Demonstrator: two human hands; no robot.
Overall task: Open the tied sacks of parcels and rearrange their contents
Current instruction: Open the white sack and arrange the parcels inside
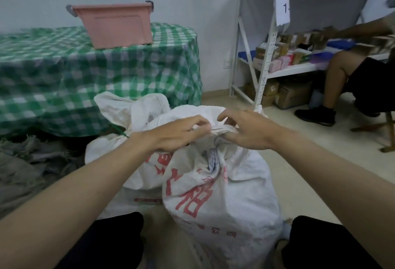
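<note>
Near sack [222,193] stands upright on the floor between the knees, long axis vertical, tied neck [215,138] pointing up toward the camera. Left hand [177,134] and right hand [245,129] both pinch the bunched cloth at the neck, likely working the tie loose (knot itself hidden). Second sack [119,151] just behind, touching.
</note>
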